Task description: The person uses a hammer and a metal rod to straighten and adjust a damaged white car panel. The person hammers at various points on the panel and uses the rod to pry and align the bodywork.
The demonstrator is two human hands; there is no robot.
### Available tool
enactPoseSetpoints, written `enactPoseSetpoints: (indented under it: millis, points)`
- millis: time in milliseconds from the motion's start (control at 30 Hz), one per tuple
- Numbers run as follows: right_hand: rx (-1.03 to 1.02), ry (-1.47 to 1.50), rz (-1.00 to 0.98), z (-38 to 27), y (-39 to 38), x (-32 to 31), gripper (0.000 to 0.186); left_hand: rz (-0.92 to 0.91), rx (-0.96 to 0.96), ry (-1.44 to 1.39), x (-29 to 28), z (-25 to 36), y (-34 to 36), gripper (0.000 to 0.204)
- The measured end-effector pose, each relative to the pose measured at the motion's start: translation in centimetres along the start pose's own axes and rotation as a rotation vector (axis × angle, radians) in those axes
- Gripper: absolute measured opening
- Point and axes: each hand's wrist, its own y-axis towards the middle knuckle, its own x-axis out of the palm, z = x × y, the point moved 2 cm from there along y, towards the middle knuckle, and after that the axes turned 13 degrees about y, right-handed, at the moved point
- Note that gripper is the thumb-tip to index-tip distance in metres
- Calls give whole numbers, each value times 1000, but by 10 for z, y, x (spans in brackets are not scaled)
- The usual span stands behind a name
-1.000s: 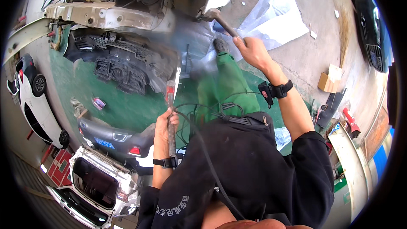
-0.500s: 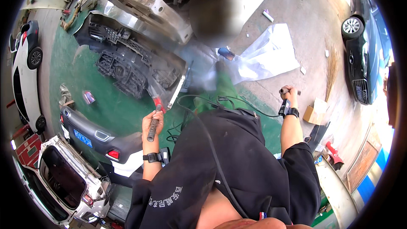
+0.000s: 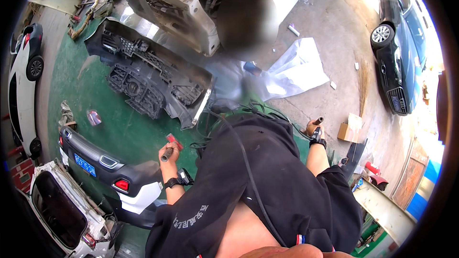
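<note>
My left hand is closed around a red-and-grey hand tool, its grey ribbed handle end up and its red part beyond my fingers. The tool's exact kind cannot be made out. On the right, my right hand grips a short dark rod, partly hidden in my fist. Ahead of my left hand lies a black plastic car bumper with grilles, on the green floor.
A second bumper with a red lamp lies at the left. Ahead stand a stripped car front and white plastic sheeting. Dark cables run over my body. A cardboard box, a broom and parked cars are at the right.
My left hand has drawn back from the black bumper, and the tool now points less far ahead. My right hand has come back and inward. The whole view has shifted slightly.
</note>
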Motion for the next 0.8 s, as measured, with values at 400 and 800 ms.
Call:
enactPoseSetpoints:
  millis: [400, 800]
  points:
    - [-235, -783, 24, 4, -6, 13, 19, -14, -135, -75, -31, -15, -4, 24]
    - [-423, -1249, 279, 42, 33, -29, 22, -4, 71, -115, -102, -47, -15, 12]
